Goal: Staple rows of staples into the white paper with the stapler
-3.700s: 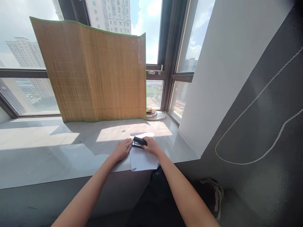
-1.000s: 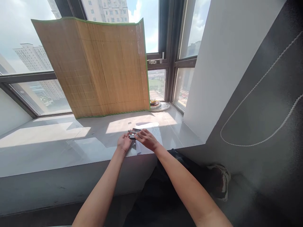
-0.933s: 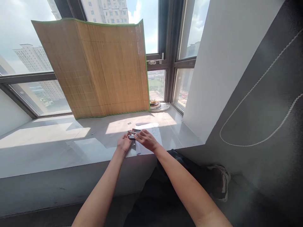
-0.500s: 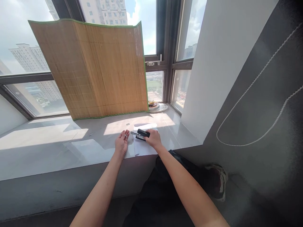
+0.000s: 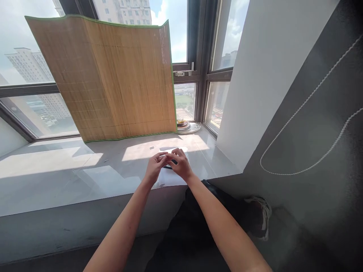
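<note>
My left hand (image 5: 154, 167) and my right hand (image 5: 180, 163) meet at the fingertips above the sill. Both are closed in a pinch; whatever is between the fingers is too small or too hidden to name. Beneath them lies a black stapler (image 5: 168, 167), mostly covered by my hands, and neither hand appears to grip it. White paper (image 5: 170, 180) is spread under the stapler. Just beyond my left hand rest small metallic strips (image 5: 151, 147), which look like staples. Another small strip (image 5: 106, 160) is farther left.
The pale tiled sill (image 5: 56, 189) has a front edge close to me. A bamboo mat (image 5: 124, 83) with green edging leans on the window. Stacked plates (image 5: 184, 125) stand in the corner. A beaded cord (image 5: 295, 173) hangs at right, beside the white wall (image 5: 249, 83).
My right hand has let go of the stapler and moved left. My left hand, palm-up before, has turned and come right. Their fingertips now meet over the stapler.
</note>
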`<state>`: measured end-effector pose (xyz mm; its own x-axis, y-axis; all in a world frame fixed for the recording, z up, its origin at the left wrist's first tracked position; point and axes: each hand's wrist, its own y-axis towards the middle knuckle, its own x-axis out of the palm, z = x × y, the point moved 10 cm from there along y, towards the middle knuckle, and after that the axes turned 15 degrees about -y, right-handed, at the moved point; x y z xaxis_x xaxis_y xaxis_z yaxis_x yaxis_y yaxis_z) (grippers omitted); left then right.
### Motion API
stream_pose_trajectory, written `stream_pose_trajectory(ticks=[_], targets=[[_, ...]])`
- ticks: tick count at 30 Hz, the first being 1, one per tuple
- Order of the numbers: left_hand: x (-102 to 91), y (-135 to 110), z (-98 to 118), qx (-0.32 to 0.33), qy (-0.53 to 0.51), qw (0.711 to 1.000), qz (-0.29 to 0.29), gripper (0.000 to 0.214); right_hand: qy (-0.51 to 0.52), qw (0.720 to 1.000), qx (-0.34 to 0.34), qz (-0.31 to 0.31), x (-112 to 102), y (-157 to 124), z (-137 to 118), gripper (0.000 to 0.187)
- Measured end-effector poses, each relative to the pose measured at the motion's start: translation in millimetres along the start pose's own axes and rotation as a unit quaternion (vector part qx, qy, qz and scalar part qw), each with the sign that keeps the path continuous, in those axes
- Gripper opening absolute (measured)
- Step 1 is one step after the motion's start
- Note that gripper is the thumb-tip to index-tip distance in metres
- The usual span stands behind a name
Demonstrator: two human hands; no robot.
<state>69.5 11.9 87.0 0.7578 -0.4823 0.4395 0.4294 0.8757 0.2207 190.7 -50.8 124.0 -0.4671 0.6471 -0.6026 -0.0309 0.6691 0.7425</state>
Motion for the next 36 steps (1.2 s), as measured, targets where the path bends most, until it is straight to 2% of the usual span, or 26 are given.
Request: stream_pose_trajectory(ticks=[4, 8, 9, 11, 13, 14, 17, 20, 23, 26, 29, 33, 36], targets=[[17.3, 0, 5, -0.009, 0.039, 0.999, -0.03, 0.043, -0.006, 1.0, -0.008, 0.001, -1, -1, 1, 0.029], [24.2, 1, 8, -0.028, 0.019, 0.999, -0.028, 0.042, 0.025, 1.0, 0.013, 0.01, -10, 1, 3, 0.015], [23.5, 4, 12, -0.018, 0.019, 0.999, -0.024, 0.041, 0.034, 0.999, 0.019, 0.014, -12, 2, 5, 0.015], [15.0, 15, 30, 0.042, 0.043, 0.998, -0.009, 0.036, 0.044, 0.998, 0.044, 0.031, -19, 4, 15, 0.017], [-7.1, 32, 53, 0.128, 0.103, 0.986, 0.03, 0.027, 0.029, 0.993, 0.103, 0.051, -27, 4, 41, 0.015], [-24.4, 42, 59, 0.153, 0.141, 0.976, 0.066, 0.017, 0.011, 0.988, 0.147, 0.054, -29, 2, 60, 0.013], [-88.9, 75, 56, 0.137, 0.232, 0.944, 0.19, 0.003, -0.071, 0.953, 0.294, 0.007, -27, -14, 128, 0.008], [-127.6, 105, 33, 0.108, 0.244, 0.945, 0.191, 0.013, -0.13, 0.908, 0.392, -0.064, -18, -39, 185, 0.01], [-146.7, 120, 8, 0.079, 0.249, 0.951, 0.167, 0.014, -0.14, 0.895, 0.412, -0.103, -4, -47, 219, 0.013], [-146.1, 120, -2, 0.075, 0.358, 0.922, 0.122, 0.011, -0.144, 0.904, 0.386, -0.112, 12, -33, 234, 0.016], [-139.5, 108, 1, 0.093, 0.446, 0.883, 0.112, 0.015, -0.156, 0.909, 0.369, -0.113, 27, -10, 245, 0.018], [-126.7, 90, 7, 0.116, 0.489, 0.856, 0.121, 0.017, -0.154, 0.921, 0.34, -0.115, 41, 15, 251, 0.024], [-123.5, 77, 12, 0.134, 0.477, 0.855, 0.153, 0.015, -0.146, 0.926, 0.332, -0.104, 39, 15, 252, 0.038]])
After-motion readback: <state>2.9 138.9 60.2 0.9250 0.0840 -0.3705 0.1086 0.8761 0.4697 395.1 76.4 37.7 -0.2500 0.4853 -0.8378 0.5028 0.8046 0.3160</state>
